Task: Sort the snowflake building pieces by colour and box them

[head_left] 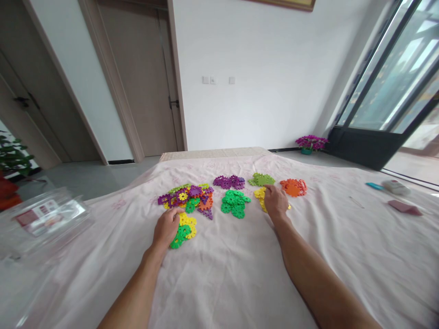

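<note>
My left hand (167,226) is curled at the left edge of a small group of flat, flower-shaped plastic pieces, yellow (190,225) and green (181,234). What its fingers grip, if anything, is hidden. Behind it lies a mixed heap (174,197) of purple, yellow, green and orange pieces. My right hand (276,201) bends over a pile of yellow flower pieces (260,197), fingers closed and fingertips partly hidden. Between my hands sits a pile of green flower pieces (235,203).
Further back lie purple pieces (229,182), light green pieces (262,178) and orange pieces (293,188). Clear plastic boxes (51,219) stand at left. On the right of the pale cloth (233,274) are a blue item (374,186), a whitish object (396,187) and a pink item (404,207).
</note>
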Action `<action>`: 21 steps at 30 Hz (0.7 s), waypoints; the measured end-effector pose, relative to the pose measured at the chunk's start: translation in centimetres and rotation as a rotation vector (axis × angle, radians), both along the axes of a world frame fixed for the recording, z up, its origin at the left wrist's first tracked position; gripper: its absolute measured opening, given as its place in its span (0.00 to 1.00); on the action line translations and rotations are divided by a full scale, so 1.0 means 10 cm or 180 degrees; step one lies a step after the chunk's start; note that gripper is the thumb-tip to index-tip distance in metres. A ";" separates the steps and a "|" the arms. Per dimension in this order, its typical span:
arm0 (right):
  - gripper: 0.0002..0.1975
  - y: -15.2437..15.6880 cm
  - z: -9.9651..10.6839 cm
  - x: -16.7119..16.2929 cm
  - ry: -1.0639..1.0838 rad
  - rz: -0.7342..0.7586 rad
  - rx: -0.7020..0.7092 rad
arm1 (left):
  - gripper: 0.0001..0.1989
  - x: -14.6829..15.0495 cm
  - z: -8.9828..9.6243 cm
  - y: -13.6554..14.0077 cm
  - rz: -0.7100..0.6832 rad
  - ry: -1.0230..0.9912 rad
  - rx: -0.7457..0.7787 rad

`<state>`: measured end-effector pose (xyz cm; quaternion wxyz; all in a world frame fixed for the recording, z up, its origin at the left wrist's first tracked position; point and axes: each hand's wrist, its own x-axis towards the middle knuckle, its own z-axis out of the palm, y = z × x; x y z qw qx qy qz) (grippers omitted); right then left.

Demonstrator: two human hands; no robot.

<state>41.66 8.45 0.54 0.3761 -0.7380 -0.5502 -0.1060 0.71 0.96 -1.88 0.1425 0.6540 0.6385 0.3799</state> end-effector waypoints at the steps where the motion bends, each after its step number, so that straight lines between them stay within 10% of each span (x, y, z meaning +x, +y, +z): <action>1: 0.17 0.00 -0.01 0.05 0.0021 -0.0123 0.0000 | 0.17 0.00 0.00 0.00 0.0021 -0.0013 -0.0017; 6: 0.16 0.00 -0.01 0.01 -0.0072 -0.0094 0.0348 | 0.18 0.01 0.03 -0.03 0.0117 -0.0107 0.0023; 21: 0.17 -0.62 0.14 -1.38 -0.0672 0.3536 0.0009 | 0.34 0.18 0.12 -0.12 -0.0902 -0.2743 -0.0217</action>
